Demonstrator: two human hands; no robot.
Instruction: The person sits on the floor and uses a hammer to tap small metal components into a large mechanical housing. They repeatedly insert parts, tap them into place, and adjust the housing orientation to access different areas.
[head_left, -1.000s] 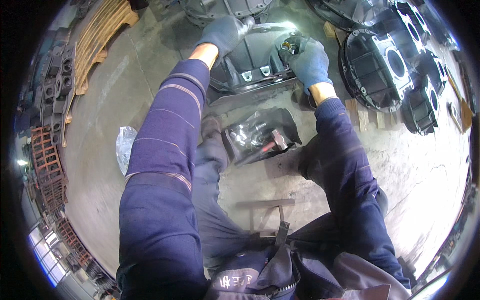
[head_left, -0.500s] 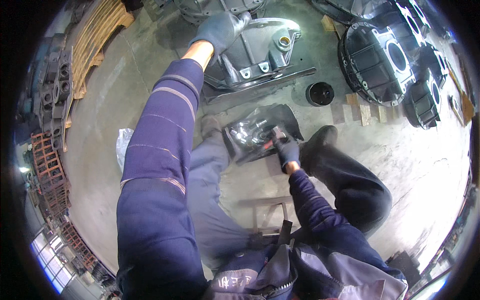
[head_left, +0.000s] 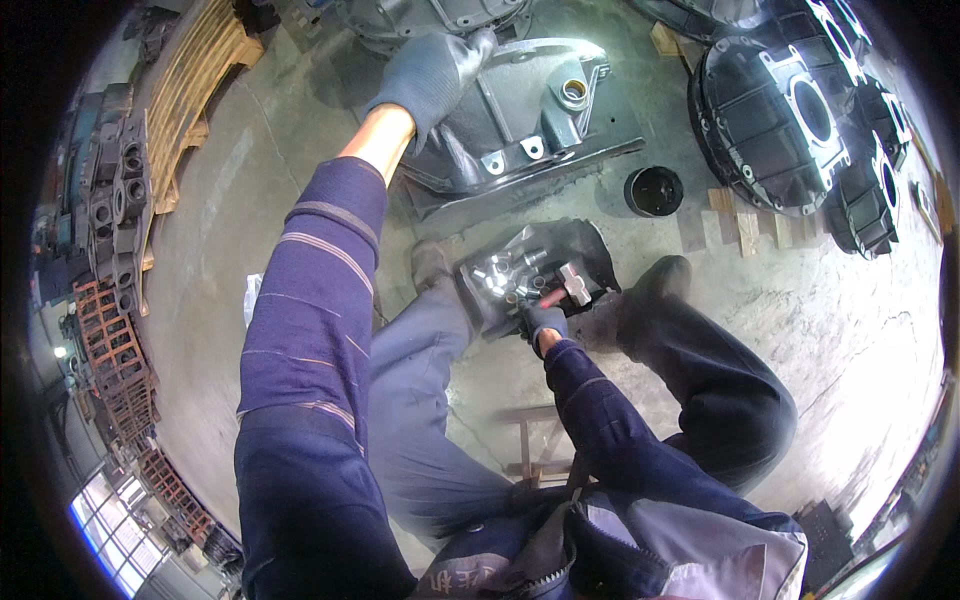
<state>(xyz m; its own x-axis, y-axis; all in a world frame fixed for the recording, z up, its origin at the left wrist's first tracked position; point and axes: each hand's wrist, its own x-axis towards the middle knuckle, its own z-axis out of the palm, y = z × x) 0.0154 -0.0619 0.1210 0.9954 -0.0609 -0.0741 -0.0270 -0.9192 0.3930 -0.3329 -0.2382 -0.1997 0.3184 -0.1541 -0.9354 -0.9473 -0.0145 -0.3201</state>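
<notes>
My left hand, in a dark grey glove, rests at the upper left edge of a large grey metal casting. Its fingers curl round that rim. The casting has a round bored boss and a flat flange along its near side. My right hand, also gloved, closes at the lower end of a red-handled hammer with a block-shaped steel head; the fingertips are partly hidden. Hammer and hand are over a black plastic-lined tray, where several shiny bolts and fittings lie left of the hammer.
Beyond the tray on the right stands a black cup. Several round housings sit at the upper right, with wooden blocks below them. A wooden pallet is at the far left. My legs flank the tray.
My right hand has shifted left and nearer to me, from beside the hammer's head to the end of its handle. The left hand stays on the casting; the view has shifted slightly.
</notes>
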